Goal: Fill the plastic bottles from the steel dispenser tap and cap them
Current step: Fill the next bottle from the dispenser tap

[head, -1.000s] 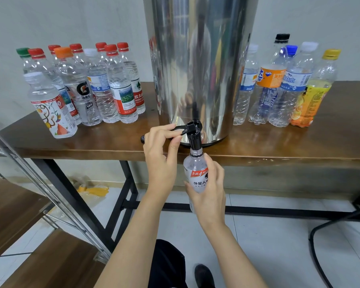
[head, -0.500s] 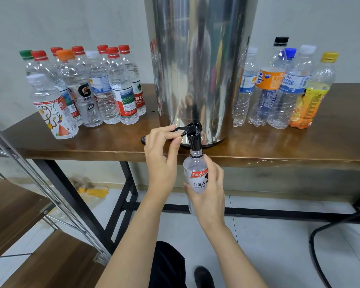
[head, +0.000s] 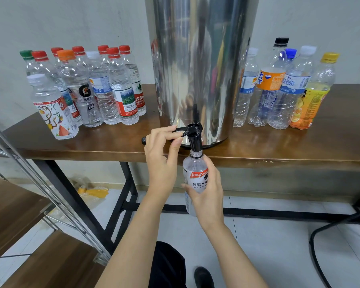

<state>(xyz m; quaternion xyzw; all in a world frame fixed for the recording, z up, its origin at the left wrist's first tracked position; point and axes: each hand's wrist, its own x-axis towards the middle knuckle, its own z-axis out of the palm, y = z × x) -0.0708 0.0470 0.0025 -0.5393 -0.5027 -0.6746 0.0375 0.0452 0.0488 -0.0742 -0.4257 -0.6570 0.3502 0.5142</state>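
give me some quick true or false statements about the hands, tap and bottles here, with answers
1. The left hand pinches the tap lever. True.
2. The right hand holds a bottle up to the tap spout. True.
3. That bottle has its cap on. False: its neck is open, right at the spout.
4. The yellow-capped bottle stands left of the dispenser in the view. False: it stands to the right, at the far end of that group.
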